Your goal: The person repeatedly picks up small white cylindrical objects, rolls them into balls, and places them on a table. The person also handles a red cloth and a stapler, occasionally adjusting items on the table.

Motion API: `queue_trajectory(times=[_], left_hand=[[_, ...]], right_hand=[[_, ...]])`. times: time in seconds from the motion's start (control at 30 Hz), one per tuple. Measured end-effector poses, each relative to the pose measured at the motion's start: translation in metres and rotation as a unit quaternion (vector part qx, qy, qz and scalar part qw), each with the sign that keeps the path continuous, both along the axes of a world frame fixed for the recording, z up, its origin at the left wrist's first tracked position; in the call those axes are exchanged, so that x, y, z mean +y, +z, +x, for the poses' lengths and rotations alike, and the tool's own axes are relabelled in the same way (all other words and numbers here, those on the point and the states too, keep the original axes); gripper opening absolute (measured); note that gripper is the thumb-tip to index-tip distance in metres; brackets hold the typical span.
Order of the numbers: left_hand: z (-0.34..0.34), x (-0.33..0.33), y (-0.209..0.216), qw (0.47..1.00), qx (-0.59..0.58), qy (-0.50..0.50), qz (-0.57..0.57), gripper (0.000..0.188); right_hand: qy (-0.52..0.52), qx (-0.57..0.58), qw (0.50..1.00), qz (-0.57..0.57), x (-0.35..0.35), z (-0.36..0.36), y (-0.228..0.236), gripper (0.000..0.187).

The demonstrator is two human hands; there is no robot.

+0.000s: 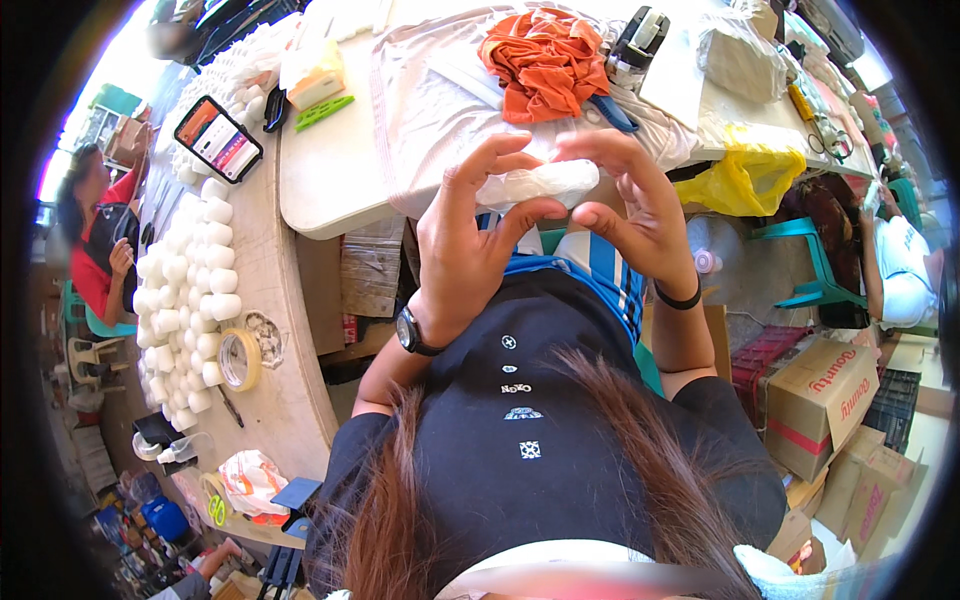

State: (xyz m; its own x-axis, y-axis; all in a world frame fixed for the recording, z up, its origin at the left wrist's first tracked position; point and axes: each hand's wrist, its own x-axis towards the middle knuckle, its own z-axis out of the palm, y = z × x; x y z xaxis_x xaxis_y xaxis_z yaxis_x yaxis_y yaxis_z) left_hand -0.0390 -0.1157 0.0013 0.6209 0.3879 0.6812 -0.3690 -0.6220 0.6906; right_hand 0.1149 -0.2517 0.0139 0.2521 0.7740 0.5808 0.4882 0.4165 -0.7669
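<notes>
The left hand [462,235] and right hand [658,215] are holding a white thing [555,182]; it could be slipping if they are loosening.

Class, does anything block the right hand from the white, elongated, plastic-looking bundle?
Nothing visible does: the right hand curves around the right end of the white bundle, though contact is unclear; the left hand holds it.

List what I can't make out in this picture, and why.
All in the head view:
White object: left end, partly covered by the left hand; material, too washed out to tell.
Phone: screen details, too small.
Orange cloth: its underside, hidden by its own folds.
Taped cardboard box: contents, hidden by its walls.
</notes>
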Motion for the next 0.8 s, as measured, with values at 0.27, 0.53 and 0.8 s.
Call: queue_trajectory(times=[0.27, 0.53, 0.8], left_hand=[[-0.001, -0.007, -0.001, 1.0, 0.004, 0.018, -0.021, 0.057], [-0.005, -0.013, -0.007, 0.987, 0.042, 0.037, -0.154, 0.04], [0.0, -0.012, -0.109, 0.891, 0.207, -0.047, -0.401, 0.049]], right_hand=[[-0.069, -0.025, 0.994, -0.077, -0.004, -0.006, 0.002, 0.032], [0.066, -0.026, 0.979, -0.189, -0.012, 0.007, -0.005, 0.042], [0.12, -0.095, 0.894, -0.421, -0.042, 0.083, -0.051, 0.051]])
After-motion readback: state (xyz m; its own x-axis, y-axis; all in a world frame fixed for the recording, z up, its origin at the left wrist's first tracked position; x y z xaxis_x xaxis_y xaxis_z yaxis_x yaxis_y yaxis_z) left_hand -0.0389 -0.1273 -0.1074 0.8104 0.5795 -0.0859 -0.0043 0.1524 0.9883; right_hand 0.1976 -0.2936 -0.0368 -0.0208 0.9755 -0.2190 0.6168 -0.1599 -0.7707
